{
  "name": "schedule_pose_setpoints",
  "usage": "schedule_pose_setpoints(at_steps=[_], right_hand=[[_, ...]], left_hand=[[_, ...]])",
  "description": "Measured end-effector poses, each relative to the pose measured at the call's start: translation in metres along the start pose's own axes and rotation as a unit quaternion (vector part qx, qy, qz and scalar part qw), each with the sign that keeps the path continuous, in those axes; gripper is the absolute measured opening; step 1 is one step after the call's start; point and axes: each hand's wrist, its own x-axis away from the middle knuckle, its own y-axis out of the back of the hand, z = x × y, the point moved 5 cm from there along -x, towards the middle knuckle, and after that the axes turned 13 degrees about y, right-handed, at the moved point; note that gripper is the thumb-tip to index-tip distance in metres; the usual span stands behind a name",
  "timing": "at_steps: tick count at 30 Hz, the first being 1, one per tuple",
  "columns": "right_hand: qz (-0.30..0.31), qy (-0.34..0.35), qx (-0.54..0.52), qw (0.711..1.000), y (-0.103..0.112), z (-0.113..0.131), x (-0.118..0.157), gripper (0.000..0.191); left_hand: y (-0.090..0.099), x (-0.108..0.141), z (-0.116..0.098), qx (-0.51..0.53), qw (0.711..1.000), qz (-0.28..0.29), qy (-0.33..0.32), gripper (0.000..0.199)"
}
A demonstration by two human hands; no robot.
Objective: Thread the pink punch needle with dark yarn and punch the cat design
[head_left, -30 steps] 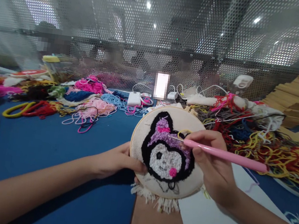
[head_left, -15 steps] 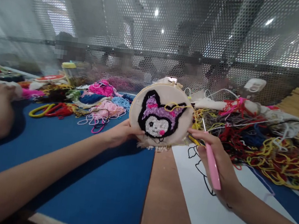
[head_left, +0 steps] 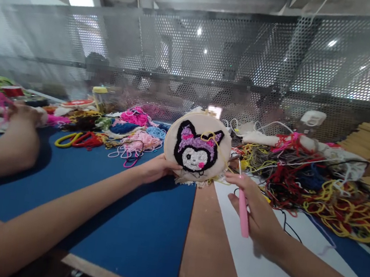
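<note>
My left hand [head_left: 158,169] grips the lower left rim of a round embroidery hoop [head_left: 170,142], thumb on the front. Cream cloth is stretched in it, worked with a tufted cartoon head [head_left: 194,149] in black, purple, white and pink. A yellow yarn strand [head_left: 209,137] loops loosely over the upper right of the design. Just right of the hoop, my right hand [head_left: 257,207] holds a punch needle with a pink handle [head_left: 244,212], its metal tip pointing up. Below that hand lies white paper [head_left: 244,260] with black line drawing, partly covered.
Tangled multicoloured yarn [head_left: 329,184] is heaped on the right, with more yarn piles [head_left: 140,139] at the left back. Red and yellow-handled scissors [head_left: 82,140] lie on the blue table mat [head_left: 132,231]. Another person's arm [head_left: 17,143] rests at far left. A perforated metal screen [head_left: 233,58] stands behind.
My right hand and the punch needle have moved slightly left and down, and the needle stands more upright. The hoop is turned slightly. The camera view has shifted, showing more ceiling.
</note>
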Motion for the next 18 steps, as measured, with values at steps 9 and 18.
schedule_pose_setpoints(at_steps=[9, 18], right_hand=[[0.016, 0.036, 0.041, 0.998, 0.0009, 0.0048, -0.0017, 0.036], [0.007, 0.040, 0.033, 0.999, 0.0009, 0.0050, -0.0006, 0.029]], left_hand=[[-0.0009, 0.0005, 0.0005, 0.003, 1.000, -0.008, -0.004, 0.054], [-0.0075, 0.0082, -0.0069, -0.064, 0.997, 0.039, -0.007, 0.052]])
